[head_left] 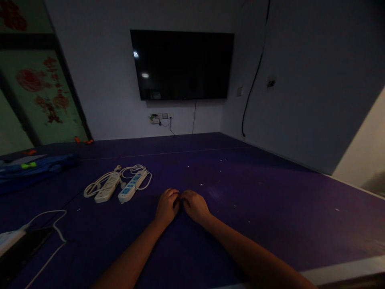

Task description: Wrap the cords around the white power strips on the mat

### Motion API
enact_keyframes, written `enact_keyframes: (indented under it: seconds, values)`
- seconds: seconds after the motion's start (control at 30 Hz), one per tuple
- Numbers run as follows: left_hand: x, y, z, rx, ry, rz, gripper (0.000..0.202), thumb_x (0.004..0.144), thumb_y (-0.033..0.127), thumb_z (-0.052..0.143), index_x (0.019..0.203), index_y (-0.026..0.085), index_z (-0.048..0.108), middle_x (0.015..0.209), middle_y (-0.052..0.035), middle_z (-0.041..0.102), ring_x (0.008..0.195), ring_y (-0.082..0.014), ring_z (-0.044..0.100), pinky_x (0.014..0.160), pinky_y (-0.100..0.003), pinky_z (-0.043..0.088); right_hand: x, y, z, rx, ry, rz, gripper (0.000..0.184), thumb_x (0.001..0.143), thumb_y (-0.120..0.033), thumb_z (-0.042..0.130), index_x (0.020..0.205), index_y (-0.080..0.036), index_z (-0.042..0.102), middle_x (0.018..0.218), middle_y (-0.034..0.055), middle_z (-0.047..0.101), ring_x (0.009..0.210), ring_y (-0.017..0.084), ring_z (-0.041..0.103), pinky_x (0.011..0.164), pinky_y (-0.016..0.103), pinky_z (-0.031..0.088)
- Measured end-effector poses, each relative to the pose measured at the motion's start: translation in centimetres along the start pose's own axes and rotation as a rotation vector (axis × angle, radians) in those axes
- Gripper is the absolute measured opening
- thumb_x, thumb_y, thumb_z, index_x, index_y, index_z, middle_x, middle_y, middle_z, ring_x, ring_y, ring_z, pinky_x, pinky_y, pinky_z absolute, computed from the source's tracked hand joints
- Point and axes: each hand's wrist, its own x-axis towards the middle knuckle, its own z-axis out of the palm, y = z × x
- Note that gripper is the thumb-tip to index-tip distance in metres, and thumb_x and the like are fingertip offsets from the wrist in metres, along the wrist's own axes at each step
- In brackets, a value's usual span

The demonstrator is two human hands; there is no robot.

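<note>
Purple-topped platform [255, 192]: far edge against the wall [105, 80] under a dark television [185, 64]. Two power strips on it, cords looped, between hands and far edge: the blue-socketed power strip [132, 186] nearer the hands, the pale-socketed power strip [108, 188] farther from the right edge. Left hand [167, 205] and right hand [195, 204] rest toward the near edge, fingers curled, tips nearly or just meeting; palms hidden, cannot tell if anything is clasped. White speck [201, 184] just beyond. Judgement: strips handle best gripped by the body, loops gathered, left hand better placed.
</note>
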Motion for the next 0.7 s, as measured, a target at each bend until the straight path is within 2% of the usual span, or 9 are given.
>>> enact_keyframes:
  seconds: [0.7]
  values:
    - [-0.14, -0.15, 0.06, 0.000, 0.011, 0.025, 0.018, 0.076, 0.010, 0.051, 0.085, 0.015, 0.065, 0.099, -0.0103, 0.066, 0.098, -0.0236, 0.057, 0.087, -0.041, 0.048, 0.05, 0.00, 0.04, -0.001, 0.002, -0.008, 0.030, 0.081, -0.009, 0.041, 0.094, -0.018, 0.066, 0.101, 0.0059, 0.067, 0.095, 0.016, 0.060, 0.086, 0.025, 0.044]
